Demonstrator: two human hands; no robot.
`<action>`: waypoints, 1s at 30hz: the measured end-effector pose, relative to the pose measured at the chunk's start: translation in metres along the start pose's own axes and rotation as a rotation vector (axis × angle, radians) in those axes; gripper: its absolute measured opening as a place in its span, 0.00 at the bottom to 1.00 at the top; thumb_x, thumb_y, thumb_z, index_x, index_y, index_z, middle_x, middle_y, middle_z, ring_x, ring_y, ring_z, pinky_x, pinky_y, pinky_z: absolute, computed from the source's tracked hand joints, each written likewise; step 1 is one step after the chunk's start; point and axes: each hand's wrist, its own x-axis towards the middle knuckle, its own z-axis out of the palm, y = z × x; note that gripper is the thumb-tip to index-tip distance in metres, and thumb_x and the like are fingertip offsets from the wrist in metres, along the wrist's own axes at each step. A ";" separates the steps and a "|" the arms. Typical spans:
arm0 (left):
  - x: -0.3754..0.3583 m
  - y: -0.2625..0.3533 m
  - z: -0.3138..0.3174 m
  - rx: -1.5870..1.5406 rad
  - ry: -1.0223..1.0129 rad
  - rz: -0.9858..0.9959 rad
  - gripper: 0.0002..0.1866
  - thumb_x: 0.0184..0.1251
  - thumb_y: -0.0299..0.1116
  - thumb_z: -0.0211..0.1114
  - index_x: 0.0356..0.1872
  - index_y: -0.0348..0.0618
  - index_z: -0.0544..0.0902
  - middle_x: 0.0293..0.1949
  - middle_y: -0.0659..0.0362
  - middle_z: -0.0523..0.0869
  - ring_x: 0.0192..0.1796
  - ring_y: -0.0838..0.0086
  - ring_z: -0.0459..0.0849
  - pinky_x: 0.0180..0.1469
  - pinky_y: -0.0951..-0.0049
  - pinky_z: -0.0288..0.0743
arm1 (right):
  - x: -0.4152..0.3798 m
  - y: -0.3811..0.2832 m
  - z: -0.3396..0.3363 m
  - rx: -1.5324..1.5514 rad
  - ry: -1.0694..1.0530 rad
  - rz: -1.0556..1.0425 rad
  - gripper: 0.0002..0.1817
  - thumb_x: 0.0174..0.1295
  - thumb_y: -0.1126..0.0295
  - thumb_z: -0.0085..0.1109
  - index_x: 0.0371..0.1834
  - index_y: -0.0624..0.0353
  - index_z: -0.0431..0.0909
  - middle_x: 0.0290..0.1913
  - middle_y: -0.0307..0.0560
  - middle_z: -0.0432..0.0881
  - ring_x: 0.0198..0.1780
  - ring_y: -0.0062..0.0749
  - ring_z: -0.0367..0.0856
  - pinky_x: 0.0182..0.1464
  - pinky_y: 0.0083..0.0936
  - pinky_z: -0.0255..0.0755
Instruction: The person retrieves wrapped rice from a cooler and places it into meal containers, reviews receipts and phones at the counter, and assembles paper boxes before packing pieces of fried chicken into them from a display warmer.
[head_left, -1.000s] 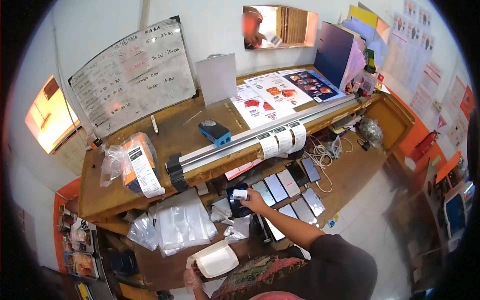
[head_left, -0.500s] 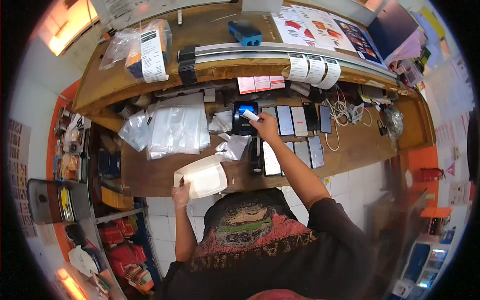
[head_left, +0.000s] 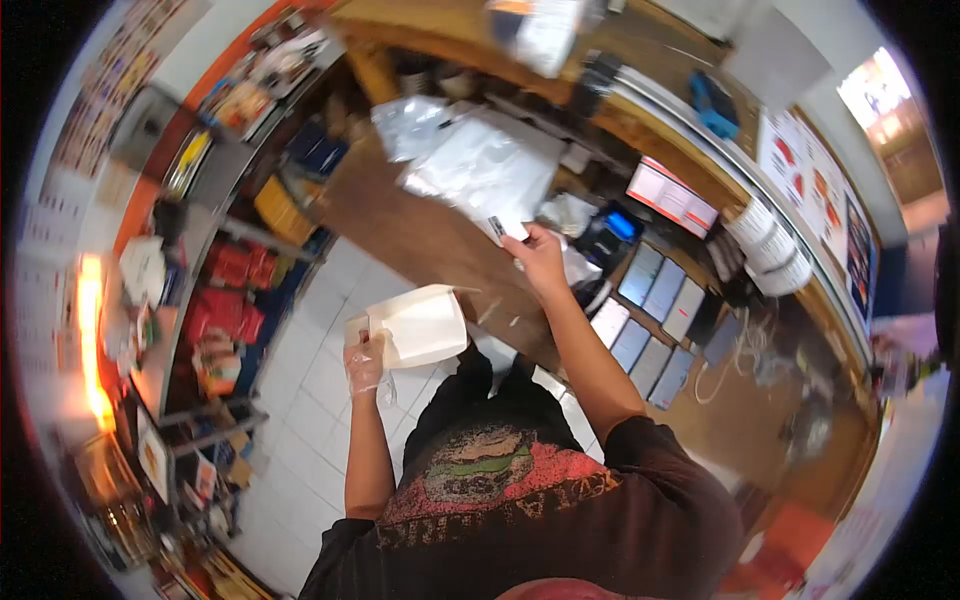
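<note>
My left hand [head_left: 364, 364], in a clear plastic glove, grips an open white paper food box [head_left: 428, 328] by its left side, over the floor in front of the counter. The inside of the box faces up and nothing lies in it. My bare right hand [head_left: 540, 260] pinches a small white printed label [head_left: 503, 230] between thumb and fingers, above the counter edge. Close by lie a stack of clear plastic bags [head_left: 485, 165] and a black label printer [head_left: 606, 236] with a blue-lit part.
Several phones [head_left: 655, 285] lie in rows on the wooden counter [head_left: 375, 205], with white cables [head_left: 735, 355] beyond them. Printed receipts [head_left: 765, 245] hang from the metal rail of the upper shelf. A rack with red packets [head_left: 225, 315] stands at the left.
My right hand has drawn away from the printer, bringing the label left toward the bags. The view has turned left, and the box is now over the floor tiles.
</note>
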 end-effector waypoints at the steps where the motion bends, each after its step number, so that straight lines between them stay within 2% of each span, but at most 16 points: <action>1: -0.015 -0.014 -0.015 -0.007 0.052 -0.038 0.10 0.62 0.33 0.66 0.36 0.35 0.86 0.27 0.55 0.86 0.28 0.71 0.82 0.31 0.65 0.74 | -0.006 -0.014 0.027 0.227 -0.056 0.049 0.12 0.57 0.75 0.71 0.43 0.63 0.82 0.41 0.39 0.86 0.38 0.19 0.81 0.39 0.19 0.73; 2: -0.029 -0.031 -0.031 -0.029 0.113 -0.134 0.10 0.62 0.33 0.66 0.34 0.35 0.85 0.26 0.57 0.85 0.27 0.72 0.81 0.31 0.67 0.73 | -0.006 -0.012 0.047 0.484 -0.156 0.039 0.18 0.59 0.79 0.66 0.53 0.62 0.76 0.47 0.42 0.86 0.44 0.24 0.84 0.44 0.22 0.77; 3: -0.045 -0.048 -0.047 -0.056 0.175 -0.231 0.10 0.63 0.34 0.65 0.33 0.35 0.85 0.25 0.59 0.84 0.27 0.74 0.79 0.30 0.69 0.72 | -0.015 -0.034 0.069 0.646 -0.211 0.131 0.17 0.60 0.83 0.61 0.52 0.64 0.76 0.48 0.47 0.85 0.49 0.31 0.84 0.56 0.29 0.77; 7: -0.117 -0.122 -0.112 -0.433 0.255 -0.308 0.11 0.64 0.35 0.64 0.33 0.35 0.84 0.25 0.61 0.82 0.27 0.73 0.78 0.31 0.69 0.72 | -0.052 -0.075 0.175 0.920 -0.427 0.292 0.20 0.62 0.81 0.52 0.58 0.62 0.70 0.55 0.49 0.81 0.54 0.38 0.83 0.63 0.40 0.77; 8: -0.136 -0.142 -0.126 -0.498 0.299 -0.343 0.11 0.63 0.35 0.64 0.34 0.35 0.83 0.25 0.61 0.82 0.28 0.74 0.78 0.32 0.69 0.73 | -0.061 -0.072 0.205 0.903 -0.460 0.328 0.20 0.63 0.79 0.52 0.59 0.61 0.70 0.56 0.48 0.81 0.58 0.38 0.81 0.62 0.40 0.77; 9: -0.156 -0.163 -0.140 -0.564 0.340 -0.374 0.11 0.63 0.35 0.64 0.35 0.35 0.82 0.26 0.61 0.81 0.29 0.75 0.78 0.33 0.70 0.73 | -0.085 -0.092 0.243 0.918 -0.478 0.346 0.15 0.64 0.78 0.55 0.54 0.60 0.73 0.49 0.47 0.84 0.53 0.35 0.84 0.60 0.37 0.80; 13: -0.214 -0.292 -0.178 -0.789 0.612 -0.353 0.11 0.61 0.32 0.64 0.40 0.35 0.82 0.32 0.61 0.83 0.36 0.78 0.79 0.40 0.73 0.73 | -0.166 -0.092 0.385 0.785 -0.685 0.196 0.15 0.71 0.76 0.52 0.60 0.63 0.70 0.54 0.46 0.81 0.55 0.32 0.83 0.59 0.34 0.80; 14: -0.224 -0.275 -0.210 -0.665 0.589 -0.596 0.12 0.61 0.31 0.63 0.42 0.34 0.82 0.35 0.60 0.84 0.37 0.77 0.79 0.42 0.74 0.74 | -0.190 -0.093 0.424 0.778 -0.734 0.183 0.16 0.70 0.77 0.52 0.60 0.63 0.68 0.55 0.48 0.80 0.56 0.32 0.82 0.61 0.33 0.79; 17: -0.269 -0.277 -0.284 -0.838 0.802 -0.468 0.14 0.60 0.29 0.63 0.45 0.34 0.82 0.38 0.60 0.84 0.38 0.77 0.80 0.43 0.74 0.75 | -0.263 -0.070 0.535 0.730 -0.899 0.136 0.18 0.70 0.78 0.54 0.62 0.62 0.67 0.56 0.49 0.79 0.55 0.31 0.81 0.59 0.30 0.78; 19: -0.299 -0.336 -0.309 -0.907 0.886 -0.490 0.15 0.60 0.29 0.62 0.47 0.34 0.81 0.39 0.60 0.84 0.39 0.77 0.80 0.44 0.74 0.76 | -0.309 -0.048 0.596 0.516 -0.996 0.076 0.22 0.71 0.73 0.55 0.66 0.61 0.66 0.45 0.48 0.82 0.35 0.25 0.81 0.35 0.21 0.78; 21: -0.333 -0.375 -0.342 -0.965 0.944 -0.495 0.16 0.60 0.28 0.62 0.49 0.34 0.81 0.41 0.60 0.84 0.40 0.76 0.81 0.45 0.73 0.76 | -0.357 -0.026 0.651 0.609 -1.170 0.167 0.23 0.72 0.68 0.52 0.68 0.60 0.64 0.38 0.46 0.81 0.25 0.24 0.77 0.26 0.20 0.74; 23: -0.352 -0.396 -0.366 -1.013 1.067 -0.491 0.18 0.60 0.28 0.62 0.52 0.34 0.80 0.43 0.58 0.85 0.43 0.75 0.81 0.46 0.73 0.77 | -0.393 0.008 0.699 0.421 -1.169 0.088 0.25 0.73 0.64 0.49 0.71 0.59 0.62 0.35 0.45 0.79 0.23 0.23 0.74 0.24 0.20 0.72; 24: -0.363 -0.411 -0.373 -1.015 1.111 -0.500 0.18 0.60 0.28 0.62 0.52 0.34 0.80 0.43 0.58 0.85 0.43 0.75 0.81 0.46 0.73 0.77 | -0.420 0.004 0.715 0.405 -1.132 0.272 0.27 0.73 0.67 0.52 0.73 0.57 0.60 0.34 0.44 0.79 0.23 0.22 0.74 0.23 0.21 0.71; 27: -0.384 -0.446 -0.401 -1.113 1.215 -0.587 0.20 0.60 0.27 0.63 0.54 0.35 0.79 0.45 0.58 0.85 0.44 0.74 0.82 0.47 0.73 0.77 | -0.458 0.049 0.780 0.234 -1.142 0.172 0.31 0.71 0.74 0.56 0.76 0.57 0.57 0.30 0.40 0.79 0.26 0.19 0.75 0.29 0.19 0.71; 29: -0.398 -0.475 -0.426 -0.991 1.246 -0.842 0.23 0.58 0.31 0.64 0.56 0.38 0.79 0.44 0.55 0.85 0.45 0.69 0.83 0.49 0.66 0.78 | -0.480 0.088 0.828 0.226 -1.142 0.121 0.30 0.72 0.75 0.56 0.75 0.59 0.58 0.29 0.35 0.78 0.30 0.14 0.74 0.35 0.14 0.70; 30: -0.407 -0.494 -0.440 -0.982 1.264 -0.843 0.23 0.58 0.31 0.64 0.56 0.38 0.79 0.44 0.55 0.85 0.45 0.69 0.83 0.49 0.66 0.78 | -0.495 0.104 0.850 0.265 -1.163 0.127 0.24 0.72 0.76 0.56 0.70 0.62 0.66 0.32 0.33 0.79 0.33 0.12 0.74 0.40 0.11 0.68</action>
